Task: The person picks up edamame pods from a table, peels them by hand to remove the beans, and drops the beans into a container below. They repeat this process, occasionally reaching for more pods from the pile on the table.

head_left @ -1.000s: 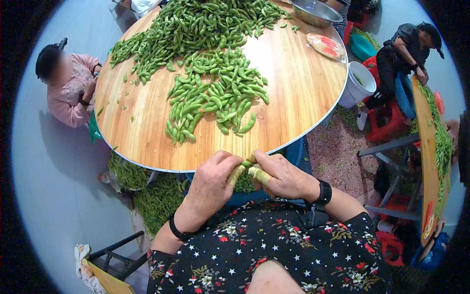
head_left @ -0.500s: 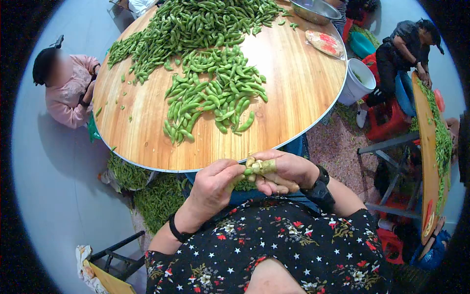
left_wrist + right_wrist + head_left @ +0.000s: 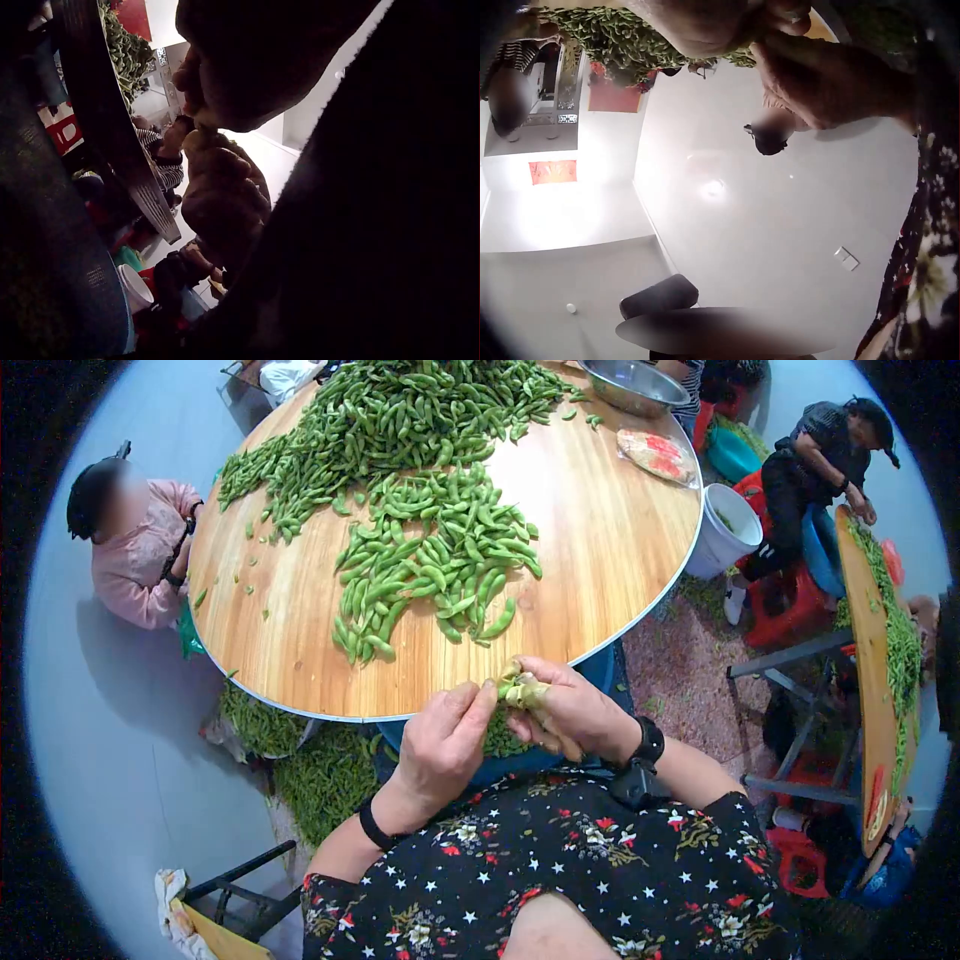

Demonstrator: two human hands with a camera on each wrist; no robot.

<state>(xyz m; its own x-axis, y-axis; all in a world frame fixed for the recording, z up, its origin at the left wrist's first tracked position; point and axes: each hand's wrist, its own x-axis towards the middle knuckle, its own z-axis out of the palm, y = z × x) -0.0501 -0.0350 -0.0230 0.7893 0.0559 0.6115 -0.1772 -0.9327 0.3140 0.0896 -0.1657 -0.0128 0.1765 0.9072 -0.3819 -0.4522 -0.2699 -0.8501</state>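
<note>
A green pod point(image 3: 504, 686) is pinched between both hands just off the table's near edge. My left hand point(image 3: 443, 738) grips one end with thumb and curled forefinger. My right hand point(image 3: 575, 710), with yellowish coverings on some fingers, holds the other end. Most of the pod is hidden by the fingers. Beyond them, a small group of green pods point(image 3: 435, 565) lies on the round wooden table point(image 3: 590, 580), joining a larger heap point(image 3: 400, 420) behind. Both the left hand point(image 3: 255, 60) and the right hand point(image 3: 225, 187) look dark in the left wrist view, meeting at the fingertips.
A metal bowl point(image 3: 635, 385) and a flat packet point(image 3: 657, 455) stand at the table's back right. A white bucket point(image 3: 725, 530) is beside it. More pods point(image 3: 325, 775) lie below the table at left. One person point(image 3: 145, 550) sits left, another point(image 3: 830, 460) right.
Over the last second the right hand turned, its fingers spreading and then curling in again around the pod. Both hands stay close together near the table edge.
</note>
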